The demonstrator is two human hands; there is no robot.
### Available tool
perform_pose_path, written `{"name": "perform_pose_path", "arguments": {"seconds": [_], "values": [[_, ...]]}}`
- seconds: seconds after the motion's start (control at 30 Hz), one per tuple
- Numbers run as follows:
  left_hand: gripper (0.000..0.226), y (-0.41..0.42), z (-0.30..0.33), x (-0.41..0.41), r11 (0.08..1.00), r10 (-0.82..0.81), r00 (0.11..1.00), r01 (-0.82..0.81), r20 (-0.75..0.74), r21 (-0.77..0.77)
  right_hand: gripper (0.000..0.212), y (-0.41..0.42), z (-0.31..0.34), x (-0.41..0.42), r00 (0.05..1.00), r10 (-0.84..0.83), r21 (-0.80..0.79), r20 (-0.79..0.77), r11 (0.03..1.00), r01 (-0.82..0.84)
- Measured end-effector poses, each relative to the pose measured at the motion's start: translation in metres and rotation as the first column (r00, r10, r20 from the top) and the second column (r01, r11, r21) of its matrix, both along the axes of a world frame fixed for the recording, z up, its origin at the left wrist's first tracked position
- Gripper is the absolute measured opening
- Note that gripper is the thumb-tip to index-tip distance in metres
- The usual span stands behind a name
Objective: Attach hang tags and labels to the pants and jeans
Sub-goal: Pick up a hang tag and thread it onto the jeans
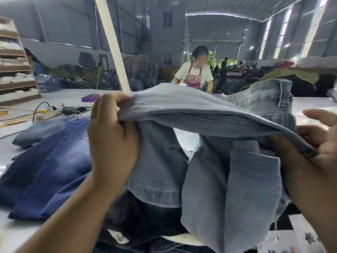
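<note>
**Inspector:** Left hand (112,137), centre left of the frame: fingers curled over a bunched fold of the pale grey jeans (200,114), gripping the cloth and lifting it off the pile.

**Clerk:** And the right hand (313,152)?

**Inspector:** At the right edge, blurred. Thumb and lower fingers pinch the folded edge of the same jeans where it slopes down to the right; the upper fingers stick out loose above the cloth.

**Clerk:** Position of the garment?

**Inspector:** Stretched between both hands across the middle of the frame, raised above the white table (23,161). Its waistband stands up at the upper right, with a belt loop showing. Loose panels hang down at lower centre, the inside of the cloth facing the camera.

**Clerk:** Anything else recorded?

**Inspector:** Dark blue jeans (47,172) lie flat at the lower left, just beside the raised pair. A power strip (52,112) with cables sits at the left. A person in a patterned apron (194,77) stands at upper centre, behind the table. A white post (112,44) slants across the upper left.
</note>
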State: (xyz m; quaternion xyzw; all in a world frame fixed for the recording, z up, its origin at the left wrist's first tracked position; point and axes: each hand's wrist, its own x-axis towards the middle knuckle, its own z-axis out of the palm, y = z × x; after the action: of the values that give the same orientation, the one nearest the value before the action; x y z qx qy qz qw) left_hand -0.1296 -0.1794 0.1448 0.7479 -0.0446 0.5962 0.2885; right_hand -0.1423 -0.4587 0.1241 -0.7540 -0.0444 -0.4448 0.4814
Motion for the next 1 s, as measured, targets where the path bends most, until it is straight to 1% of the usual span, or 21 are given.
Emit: {"name": "perform_pose_path", "arguments": {"seconds": [0.07,0.1,0.17,0.2,0.27,0.3,0.33,0.4,0.43,0.53,0.6,0.67,0.7,0.73,0.77,0.8,0.83,0.87,0.93,0.97,1.0], "values": [[0.029,-0.001,0.01,0.006,1.0,0.016,0.997,-0.017,0.075,0.02,0.048,-0.001,0.0,-0.001,0.999,0.003,-0.054,0.036,0.999,-0.001],[0.028,-0.001,0.012,0.007,0.999,0.013,0.996,-0.016,0.087,0.035,0.039,-0.003,-0.001,-0.002,0.999,-0.014,-0.125,0.037,0.992,0.018],[0.028,-0.001,0.009,0.004,0.995,-0.003,0.998,-0.004,0.07,0.104,0.027,-0.009,-0.006,-0.002,0.996,-0.089,-0.298,0.029,0.95,0.094],[0.027,0.0,0.005,0.002,0.989,-0.007,0.999,-0.001,0.053,0.149,0.022,-0.014,-0.009,-0.001,0.993,-0.118,-0.353,0.018,0.928,0.117],[0.026,0.004,-0.005,-0.003,0.975,0.01,1.0,-0.012,0.014,0.221,0.019,-0.023,-0.013,0.003,0.993,-0.121,-0.424,-0.012,0.899,0.104],[0.025,0.007,-0.008,-0.005,0.967,0.021,1.0,-0.019,-0.006,0.254,0.018,-0.027,-0.014,0.005,0.995,-0.097,-0.442,-0.022,0.894,0.078],[0.025,0.01,-0.01,-0.006,0.956,0.028,0.999,-0.018,-0.03,0.292,0.014,-0.032,-0.013,0.007,0.997,-0.065,-0.423,-0.04,0.905,0.042],[0.029,0.016,-0.012,-0.006,0.93,0.032,0.995,0.005,-0.096,0.367,0.004,-0.038,-0.006,0.008,0.997,-0.039,-0.348,-0.06,0.937,0.016],[0.031,0.017,-0.014,-0.006,0.921,0.031,0.992,0.02,-0.123,0.39,0.003,-0.04,-0.002,0.008,0.997,-0.053,-0.335,-0.052,0.942,0.032],[0.033,0.021,-0.021,-0.009,0.906,0.031,0.993,0.02,-0.115,0.422,0.006,-0.039,0.008,0.007,0.997,-0.058,-0.343,-0.048,0.938,0.038],[0.038,0.025,-0.023,-0.01,0.917,0.049,0.987,0.017,-0.155,0.399,0.017,-0.038,0.013,0.009,0.995,0.023,-0.292,-0.099,0.955,-0.051],[0.041,0.03,-0.022,-0.011,0.925,0.06,0.973,0.03,-0.224,0.379,0.03,-0.036,0.018,0.011,0.977,0.171,-0.178,-0.131,0.965,-0.193],[0.041,0.033,-0.021,-0.011,0.928,0.055,0.964,0.047,-0.261,0.37,0.036,-0.034,0.018,0.01,0.95,0.274,-0.126,-0.147,0.948,-0.293],[0.041,0.035,-0.021,-0.011,0.934,0.05,0.952,0.063,-0.301,0.352,0.044,-0.033,0.018,0.009,0.898,0.404,-0.084,-0.173,0.903,-0.422],[0.038,0.038,-0.022,-0.011,0.944,0.047,0.939,0.069,-0.34,0.323,0.054,-0.033,0.015,0.009,0.813,0.533,-0.036,-0.234,0.831,-0.555],[0.035,0.039,-0.023,-0.012,0.956,0.048,0.925,0.066,-0.377,0.286,0.063,-0.033,0.012,0.009,0.716,0.619,0.002,-0.323,0.757,-0.654],[0.032,0.041,-0.025,-0.012,0.968,0.05,0.912,0.056,-0.408,0.244,0.069,-0.035,0.011,0.01,0.65,0.632,0.012,-0.422,0.72,-0.694],[0.027,0.044,-0.026,-0.012,0.98,0.05,0.901,0.039,-0.43,0.197,0.068,-0.039,0.01,0.014,0.641,0.582,-0.038,-0.501,0.725,-0.688],[0.019,0.048,-0.029,-0.011,0.996,0.056,0.896,-0.021,-0.441,0.083,0.046,-0.044,0.016,0.021,0.697,0.428,-0.242,-0.575,0.726,-0.644],[0.019,0.05,-0.029,-0.011,0.998,0.057,0.897,-0.054,-0.439,0.02,0.041,-0.044,0.022,0.024,0.732,0.358,-0.328,-0.58,0.719,-0.613],[0.019,0.05,-0.03,-0.012,0.997,0.053,0.896,-0.076,-0.441,-0.035,0.036,-0.043,0.029,0.03,0.775,0.313,-0.421,-0.549,0.697,-0.58]]}}
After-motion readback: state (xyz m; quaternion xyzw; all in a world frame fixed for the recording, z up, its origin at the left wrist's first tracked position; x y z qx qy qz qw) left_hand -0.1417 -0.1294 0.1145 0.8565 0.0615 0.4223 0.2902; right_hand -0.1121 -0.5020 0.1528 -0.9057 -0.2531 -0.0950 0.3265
